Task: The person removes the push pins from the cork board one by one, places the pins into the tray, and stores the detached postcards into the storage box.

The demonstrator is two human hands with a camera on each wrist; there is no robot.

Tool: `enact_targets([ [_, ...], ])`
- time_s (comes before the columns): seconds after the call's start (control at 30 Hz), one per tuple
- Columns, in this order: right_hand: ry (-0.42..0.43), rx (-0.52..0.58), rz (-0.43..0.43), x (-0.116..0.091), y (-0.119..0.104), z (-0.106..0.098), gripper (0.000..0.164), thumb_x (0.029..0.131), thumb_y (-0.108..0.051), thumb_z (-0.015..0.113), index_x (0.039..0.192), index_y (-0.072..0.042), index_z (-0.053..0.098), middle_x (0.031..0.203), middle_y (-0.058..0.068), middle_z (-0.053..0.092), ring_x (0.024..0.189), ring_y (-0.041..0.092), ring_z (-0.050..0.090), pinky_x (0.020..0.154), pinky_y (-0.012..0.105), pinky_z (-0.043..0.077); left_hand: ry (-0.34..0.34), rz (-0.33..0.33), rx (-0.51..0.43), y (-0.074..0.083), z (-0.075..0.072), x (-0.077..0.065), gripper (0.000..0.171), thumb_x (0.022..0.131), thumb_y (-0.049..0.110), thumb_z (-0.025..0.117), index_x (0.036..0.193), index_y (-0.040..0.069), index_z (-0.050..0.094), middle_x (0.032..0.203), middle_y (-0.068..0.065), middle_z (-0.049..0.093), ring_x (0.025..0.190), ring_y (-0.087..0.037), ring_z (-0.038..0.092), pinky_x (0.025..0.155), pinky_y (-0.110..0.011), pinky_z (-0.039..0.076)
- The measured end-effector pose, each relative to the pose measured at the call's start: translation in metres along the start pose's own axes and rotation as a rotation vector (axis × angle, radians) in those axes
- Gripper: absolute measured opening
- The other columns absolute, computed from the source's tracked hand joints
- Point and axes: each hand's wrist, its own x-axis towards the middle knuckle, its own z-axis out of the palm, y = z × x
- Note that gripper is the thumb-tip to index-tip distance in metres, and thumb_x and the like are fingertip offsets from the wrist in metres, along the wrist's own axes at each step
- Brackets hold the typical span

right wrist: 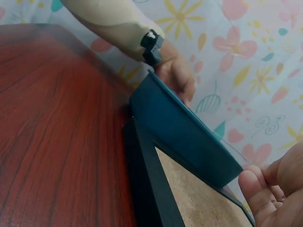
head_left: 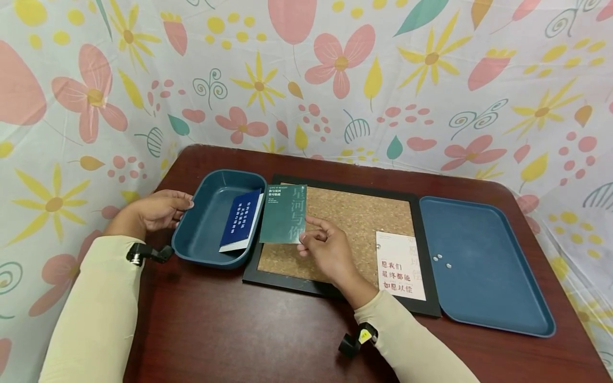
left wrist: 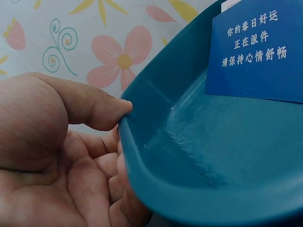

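Observation:
My left hand (head_left: 163, 209) grips the left rim of a deep blue plastic bin (head_left: 193, 234), thumb over the edge and fingers outside, as the left wrist view also shows. Inside the bin, blue cards (left wrist: 255, 52) with white Chinese writing lean against the right wall, a white edge showing behind them. A green card (head_left: 282, 215) with pale lettering is pinched by its lower right corner between the thumb and fingers of my right hand (head_left: 328, 247). It is held over the left part of a black-framed cork board (head_left: 345, 213), beside the bin's right rim.
A white card (head_left: 401, 271) with red writing lies at the cork board's right side, a small pin-like dot at its upper left edge. To the right lies a shallow blue tray (head_left: 493, 266) with several small whitish pieces near its left edge. A patterned cloth hangs behind the table.

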Motion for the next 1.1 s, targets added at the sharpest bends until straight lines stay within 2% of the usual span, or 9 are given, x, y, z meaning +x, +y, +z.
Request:
enact_targets([
  [0.2,-0.022,0.022,0.0,0.0,-0.004,0.005,0.048,0.093,0.012,0.065,0.139,0.0,0.06,0.092,0.02,0.074,0.068,0.022,0.072,0.066,0.034,0.062,-0.001,-0.003,-0.004,0.0,0.0,0.0,0.015,0.11,0.011,0.045,0.119,0.0,0.05,0.092,-0.006,0.068,0.081,-0.016,0.068,0.068,-0.032,0.057],
  [0.43,-0.064,0.052,-0.002,0.001,-0.005,0.015,0.047,0.094,0.011,0.065,0.139,0.0,0.06,0.093,0.019,0.073,0.07,0.025,0.072,0.068,0.034,0.062,-0.003,-0.003,0.001,0.0,-0.001,0.001,0.016,0.11,0.011,0.045,0.12,-0.001,0.049,0.093,-0.006,0.068,0.081,-0.016,0.068,0.069,-0.033,0.058],
  [0.6,-0.081,0.046,-0.004,0.003,-0.007,0.024,0.046,0.094,0.009,0.066,0.139,0.0,0.06,0.094,0.019,0.074,0.069,0.021,0.072,0.068,0.035,0.062,0.002,-0.004,0.003,0.0,-0.001,0.001,0.016,0.11,0.012,0.045,0.119,0.0,0.05,0.092,-0.006,0.068,0.081,-0.016,0.068,0.068,-0.032,0.057],
  [0.87,-0.127,0.046,0.002,0.006,-0.007,0.038,0.044,0.095,0.005,0.068,0.138,0.0,0.061,0.097,0.019,0.074,0.074,0.029,0.073,0.069,0.036,0.062,0.0,-0.007,0.01,0.001,-0.001,0.0,0.018,0.11,0.012,0.045,0.121,-0.001,0.049,0.093,-0.006,0.068,0.081,-0.016,0.068,0.069,-0.032,0.057],
  [1.1,-0.157,0.017,-0.031,0.007,-0.009,0.049,0.04,0.096,0.0,0.071,0.135,0.0,0.063,0.095,0.017,0.075,0.071,0.023,0.071,0.067,0.035,0.062,0.002,-0.009,0.007,0.001,-0.001,0.001,0.018,0.11,0.012,0.046,0.121,-0.001,0.048,0.092,-0.005,0.068,0.081,-0.015,0.068,0.068,-0.032,0.057],
])
